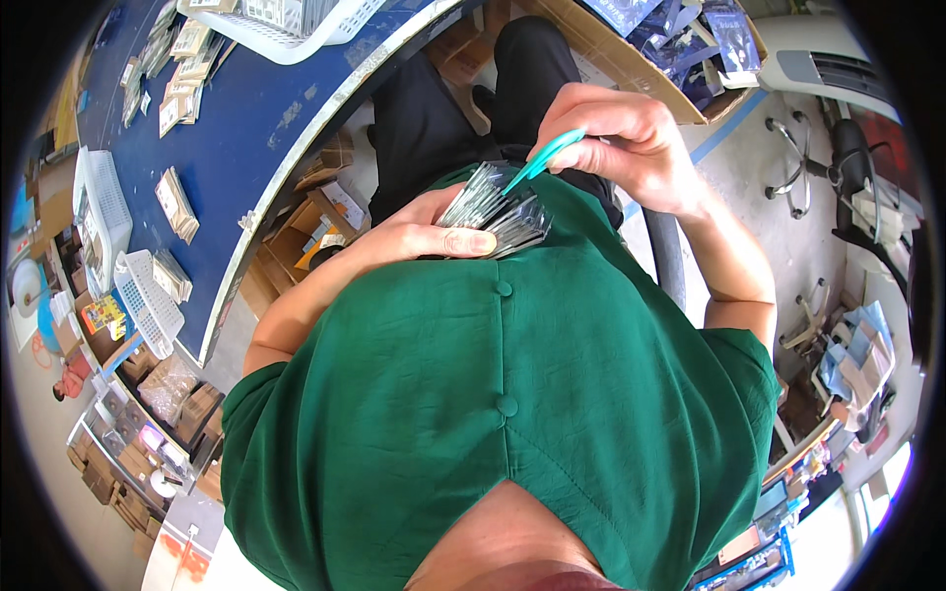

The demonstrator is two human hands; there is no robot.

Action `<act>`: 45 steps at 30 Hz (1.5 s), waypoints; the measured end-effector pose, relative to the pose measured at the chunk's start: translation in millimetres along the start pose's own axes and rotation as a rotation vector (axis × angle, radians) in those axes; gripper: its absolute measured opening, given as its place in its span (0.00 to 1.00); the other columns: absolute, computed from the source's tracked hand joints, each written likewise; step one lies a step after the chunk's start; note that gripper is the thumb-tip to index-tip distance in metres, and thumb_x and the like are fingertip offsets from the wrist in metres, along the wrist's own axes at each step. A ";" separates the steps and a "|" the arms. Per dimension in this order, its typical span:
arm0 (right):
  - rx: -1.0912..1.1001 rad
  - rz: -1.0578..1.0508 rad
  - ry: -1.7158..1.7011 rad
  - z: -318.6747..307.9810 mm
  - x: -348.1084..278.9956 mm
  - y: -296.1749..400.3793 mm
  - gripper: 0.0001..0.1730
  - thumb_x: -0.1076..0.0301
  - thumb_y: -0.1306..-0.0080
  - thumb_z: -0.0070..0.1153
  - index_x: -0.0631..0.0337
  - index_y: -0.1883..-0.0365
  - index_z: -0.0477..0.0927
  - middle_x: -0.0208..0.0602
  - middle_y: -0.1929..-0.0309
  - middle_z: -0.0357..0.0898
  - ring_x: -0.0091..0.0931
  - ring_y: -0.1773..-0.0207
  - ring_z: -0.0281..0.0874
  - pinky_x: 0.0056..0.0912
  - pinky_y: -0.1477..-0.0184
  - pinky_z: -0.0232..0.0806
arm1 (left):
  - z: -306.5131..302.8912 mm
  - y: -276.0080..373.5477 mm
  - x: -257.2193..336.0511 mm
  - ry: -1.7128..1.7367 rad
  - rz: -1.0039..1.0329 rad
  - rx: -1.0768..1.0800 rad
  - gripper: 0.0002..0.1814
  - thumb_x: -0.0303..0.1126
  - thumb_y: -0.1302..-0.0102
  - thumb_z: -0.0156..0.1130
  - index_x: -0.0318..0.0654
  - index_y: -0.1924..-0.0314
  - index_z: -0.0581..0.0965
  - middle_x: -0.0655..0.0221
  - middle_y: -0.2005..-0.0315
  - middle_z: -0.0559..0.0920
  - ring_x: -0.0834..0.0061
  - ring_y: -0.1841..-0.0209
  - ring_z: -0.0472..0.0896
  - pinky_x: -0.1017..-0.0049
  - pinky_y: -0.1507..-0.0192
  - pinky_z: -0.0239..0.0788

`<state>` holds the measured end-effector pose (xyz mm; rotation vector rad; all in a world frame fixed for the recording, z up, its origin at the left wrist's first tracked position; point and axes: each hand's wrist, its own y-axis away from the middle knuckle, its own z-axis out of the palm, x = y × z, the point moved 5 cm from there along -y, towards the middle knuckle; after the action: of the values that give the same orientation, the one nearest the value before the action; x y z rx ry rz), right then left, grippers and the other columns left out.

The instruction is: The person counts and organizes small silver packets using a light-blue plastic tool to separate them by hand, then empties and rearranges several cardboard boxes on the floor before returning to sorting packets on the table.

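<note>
My left hand (pixel 432 230) holds a fanned bundle of thin, shiny plastic packets (pixel 484 196) against the front of my green shirt. Its thumb presses across the packets' near edges, and their far edges spread apart. In my right hand (pixel 617 144) a slim teal tool (pixel 548 156), apparently tweezers, is pinched between thumb and fingers. The tool slants down to the left, and its tip meets the upper edges of the packets. Whether the tip grips a single packet cannot be made out. Both hands are above my lap, beside the blue table (pixel 295 96).
White plastic baskets (pixel 295 53) and small bundles of packets (pixel 176 205) lie on the table to my left. A cardboard box (pixel 687 111) of dark blue packages stands ahead right. Open cartons (pixel 299 236) sit below the table edge. An office chair (pixel 828 173) is at right.
</note>
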<state>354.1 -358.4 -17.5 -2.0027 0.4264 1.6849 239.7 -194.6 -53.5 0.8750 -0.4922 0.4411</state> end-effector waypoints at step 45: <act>-0.047 -0.018 0.029 8.7 -0.6 -8.7 0.06 0.74 0.35 0.59 0.68 0.63 0.84 0.36 0.64 0.79 0.25 0.62 0.79 0.25 0.59 0.70 | -1.8 0.6 -5.6 0.002 0.002 -0.003 0.41 0.46 0.44 0.73 0.32 0.36 0.68 0.65 0.46 0.76 0.74 0.43 0.73 0.73 0.37 0.59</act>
<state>351.4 -346.4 -16.6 -2.0614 0.3807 1.6710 235.3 -193.7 -57.3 0.8711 -0.4920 0.4432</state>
